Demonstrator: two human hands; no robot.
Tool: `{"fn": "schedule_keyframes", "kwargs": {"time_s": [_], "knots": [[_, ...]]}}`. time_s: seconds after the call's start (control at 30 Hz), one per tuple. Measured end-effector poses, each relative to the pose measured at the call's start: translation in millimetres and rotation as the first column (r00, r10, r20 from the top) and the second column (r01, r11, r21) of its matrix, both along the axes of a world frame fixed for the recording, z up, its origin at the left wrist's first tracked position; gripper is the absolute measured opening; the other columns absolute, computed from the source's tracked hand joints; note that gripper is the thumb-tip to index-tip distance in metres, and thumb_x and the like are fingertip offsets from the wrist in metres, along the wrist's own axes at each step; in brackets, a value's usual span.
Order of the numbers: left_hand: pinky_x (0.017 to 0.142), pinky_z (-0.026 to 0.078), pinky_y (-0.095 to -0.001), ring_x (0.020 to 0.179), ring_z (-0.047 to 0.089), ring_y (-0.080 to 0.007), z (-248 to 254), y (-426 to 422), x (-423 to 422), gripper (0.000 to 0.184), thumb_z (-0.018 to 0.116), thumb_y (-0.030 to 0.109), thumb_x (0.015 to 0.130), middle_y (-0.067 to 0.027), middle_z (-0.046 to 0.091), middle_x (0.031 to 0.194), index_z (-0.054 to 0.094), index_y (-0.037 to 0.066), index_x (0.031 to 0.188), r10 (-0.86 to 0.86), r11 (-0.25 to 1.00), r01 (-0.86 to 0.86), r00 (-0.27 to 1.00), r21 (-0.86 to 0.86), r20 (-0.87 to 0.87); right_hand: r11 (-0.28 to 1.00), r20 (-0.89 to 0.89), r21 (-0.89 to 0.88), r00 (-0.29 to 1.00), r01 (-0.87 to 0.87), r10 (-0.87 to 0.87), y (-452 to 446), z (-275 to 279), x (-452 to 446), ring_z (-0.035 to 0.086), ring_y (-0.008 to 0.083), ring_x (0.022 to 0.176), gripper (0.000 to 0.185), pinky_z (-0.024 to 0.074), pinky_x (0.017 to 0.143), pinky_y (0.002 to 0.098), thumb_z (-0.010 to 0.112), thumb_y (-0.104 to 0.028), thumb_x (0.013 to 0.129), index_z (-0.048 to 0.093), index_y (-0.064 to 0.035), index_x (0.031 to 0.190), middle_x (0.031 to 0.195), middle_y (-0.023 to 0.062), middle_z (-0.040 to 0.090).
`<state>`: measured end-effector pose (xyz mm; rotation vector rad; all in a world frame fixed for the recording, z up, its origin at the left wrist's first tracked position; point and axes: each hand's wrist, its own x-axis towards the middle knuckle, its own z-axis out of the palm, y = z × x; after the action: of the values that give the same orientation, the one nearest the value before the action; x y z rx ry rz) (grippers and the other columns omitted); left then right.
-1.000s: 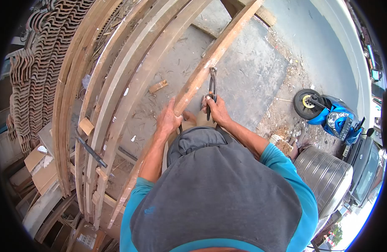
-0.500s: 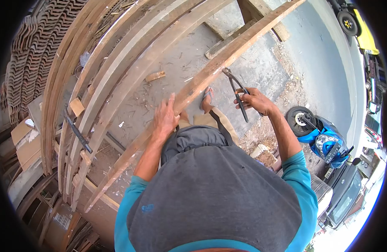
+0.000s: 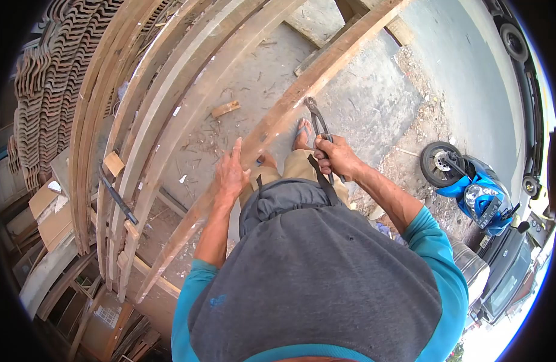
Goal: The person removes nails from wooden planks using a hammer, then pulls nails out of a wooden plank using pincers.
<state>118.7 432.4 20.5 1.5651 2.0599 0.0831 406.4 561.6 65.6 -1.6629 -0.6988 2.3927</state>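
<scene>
My left hand point(image 3: 231, 173) grips a long wooden beam point(image 3: 279, 116) from above, its index finger stretched along the wood. The beam runs diagonally from lower left to upper right. In my right hand point(image 3: 338, 158) is a pair of dark metal pincers point(image 3: 319, 120), its fingers closed round the handles. The pincers' jaws touch the beam's right edge, farther along than my left hand. Whether the jaws hold a nail is too small to tell.
Several curved wooden beams point(image 3: 146, 130) stand at left, with a dark-handled tool point(image 3: 117, 193) lying across them. Stacked roof tiles point(image 3: 55, 90) are beyond. A small wood block point(image 3: 225, 108) lies on the floor. A blue motorcycle point(image 3: 480, 196) and a dark car point(image 3: 510, 271) stand at right.
My right hand has squeezed the pincers' handles closer together, and the jaws remain at the beam's edge. The left hand stays on the beam. The whole view has shifted slightly.
</scene>
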Motion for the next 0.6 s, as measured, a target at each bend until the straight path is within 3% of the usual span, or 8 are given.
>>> {"fn": "schedule_keyframes", "kwargs": {"time_s": [0.03,0.13,0.2,0.23,0.33,0.37,0.43,0.6], "knots": [[0.097,0.049,-0.0515,0.112,0.061,-0.0427,0,6,-8,0.098,0.084,0.012,0.074,-0.0227,0.061,0.118,0.034,0.014,0.158,0.019,0.998,-0.014,0.997,-0.067,0.078,0.993,0.014,0.031,0.993,0.113,-0.113,-18,-6,-20,0.04,0.0082,0.054,0.019,0.0393,0.048,0.0286,0.053,-0.025,0.104,0.05,-0.0081,0.096,0.074,-0.0017,0.045],[0.099,0.05,-0.0502,0.116,0.062,-0.0437,7,22,-26,0.093,0.079,0.011,0.073,-0.0262,0.063,0.123,0.036,0.01,0.156,0.052,0.987,-0.019,0.976,-0.157,0.213,0.974,-0.065,0.151,0.985,0.168,-0.16,-58,-26,-64,0.043,0.0094,0.055,0.021,0.0424,0.051,0.0298,0.053,-0.027,0.104,0.048,-0.0076,0.096,0.074,-0.0007,0.047],[0.1,0.05,-0.0486,0.12,0.061,-0.0436,8,28,-42,0.09,0.075,0.01,0.073,-0.0277,0.063,0.127,0.038,0.007,0.155,0.04,0.985,0.007,0.963,-0.172,0.267,0.893,0.039,0.433,0.993,-0.12,0.114,-65,-26,-81,0.051,0.0116,0.06,0.021,0.0467,0.055,0.0304,0.054,-0.023,0.102,0.052,-0.0027,0.106,0.077,0.0022,0.053],[0.101,0.049,-0.0465,0.122,0.061,-0.0417,4,29,-46,0.086,0.071,0.01,0.073,-0.0265,0.063,0.129,0.041,0.009,0.153,0.069,0.983,-0.005,0.938,-0.185,0.341,0.892,0.042,0.44,0.995,-0.104,0.095,-65,-19,-82,0.051,0.0116,0.06,0.021,0.0467,0.055,0.0304,0.054,-0.023,0.102,0.052,-0.0027,0.106,0.077,0.0022,0.053],[0.104,0.048,-0.0439,0.127,0.059,-0.0401,0,30,-49,0.083,0.067,0.011,0.073,-0.0267,0.062,0.133,0.043,0.007,0.152,0.082,0.982,0.009,0.88,-0.187,0.469,0.909,0.078,0.38,0.985,-0.171,0.152,-51,-3,-54,0.066,0.0183,0.075,0.047,0.0564,0.069,0.0331,0.048,-0.013,0.097,0.045,0.0101,0.138,0.092,0.0097,0.064],[0.106,0.047,-0.0433,0.129,0.058,-0.0403,2,29,-52,0.085,0.068,0.01,0.073,-0.028,0.06,0.136,0.04,0.004,0.153,0.083,0.983,0.011,0.862,-0.183,0.501,0.907,0.091,0.387,0.986,-0.167,0.142,-49,-2,-42,0.066,0.0183,0.075,0.047,0.0564,0.069,0.0331,0.048,-0.013,0.097,0.045,0.0101,0.138,0.092,0.0097,0.064],[0.107,0.047,-0.0433,0.129,0.057,-0.0403,2,23,-59,0.086,0.069,0.009,0.073,-0.0273,0.06,0.137,0.039,0.005,0.154,0.062,0.984,0.026,0.874,-0.175,0.482,0.945,0.023,0.315,0.994,0.093,-0.105,-40,9,-24,0.071,0.023,0.087,0.051,0.0607,0.081,0.036,0.045,-0.012,0.095,0.042,0.0093,0.141,0.105,0.014,0.066],[0.108,0.046,-0.0444,0.131,0.055,-0.0411,7,-6,-70,0.089,0.072,0.006,0.074,-0.0251,0.058,0.14,0.038,0.01,0.155,0.032,0.994,0.015,0.914,-0.112,0.405,0.948,0.075,0.29,0.984,0.131,-0.159,-7,30,24,0.071,0.0304,0.105,0.053,0.059,0.092,0.0415,0.043,-0.009,0.095,0.039,0.008,0.146,0.118,0.0202,0.066]]}}
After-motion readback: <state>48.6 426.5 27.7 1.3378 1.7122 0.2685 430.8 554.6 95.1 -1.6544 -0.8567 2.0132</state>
